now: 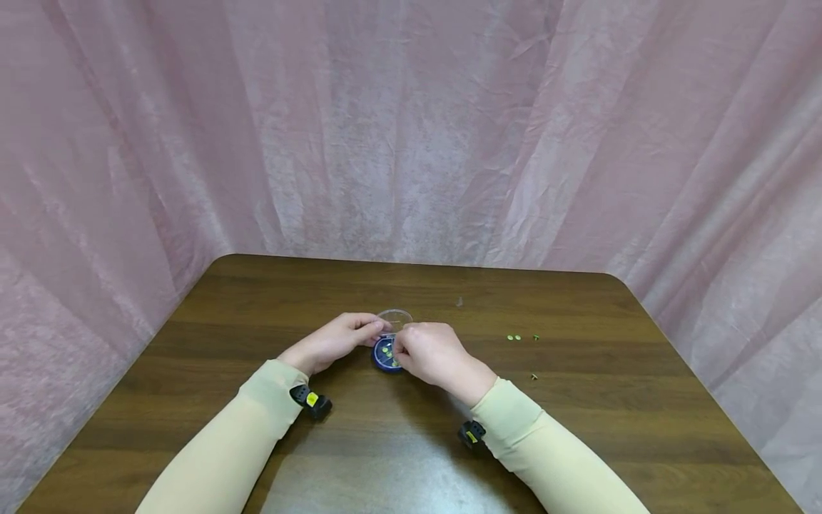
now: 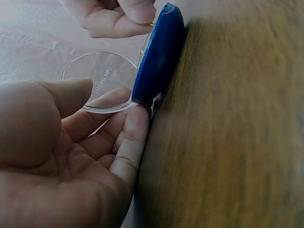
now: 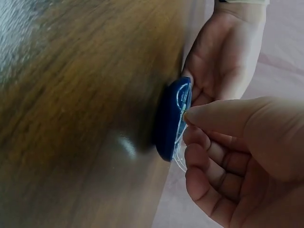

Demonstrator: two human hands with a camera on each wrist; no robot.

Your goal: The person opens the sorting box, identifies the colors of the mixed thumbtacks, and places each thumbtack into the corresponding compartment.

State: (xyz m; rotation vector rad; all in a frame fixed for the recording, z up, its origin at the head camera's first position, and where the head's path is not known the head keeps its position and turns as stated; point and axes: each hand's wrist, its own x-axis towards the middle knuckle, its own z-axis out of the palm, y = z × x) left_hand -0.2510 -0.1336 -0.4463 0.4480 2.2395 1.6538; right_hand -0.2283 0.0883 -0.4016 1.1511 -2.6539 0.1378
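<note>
A round blue pill case [image 1: 387, 355] with inner dividers lies on the table, several small green pieces [image 1: 385, 350] inside. Its clear lid [image 2: 102, 78] stands raised from the hinge. My left hand [image 1: 340, 341] is beside the hinge, fingertips against the case edge; its relaxed fingers lie behind the lid, and the thumb overlaps the lid in the left wrist view. Over the case's right side, my right hand [image 1: 437, 353] pinches a tiny gold-green tack-like piece [image 3: 184, 115] between thumb and index finger, right at the compartments. The fingertips mostly hide this piece.
To the right on the wooden table [image 1: 597, 428] lie two green discs [image 1: 514, 338], a green tack-like piece [image 1: 536, 337] and a gold one [image 1: 534, 376] nearer me. A small clear scrap [image 1: 459, 302] lies behind the case. A pink curtain [image 1: 398, 143] hangs beyond the table.
</note>
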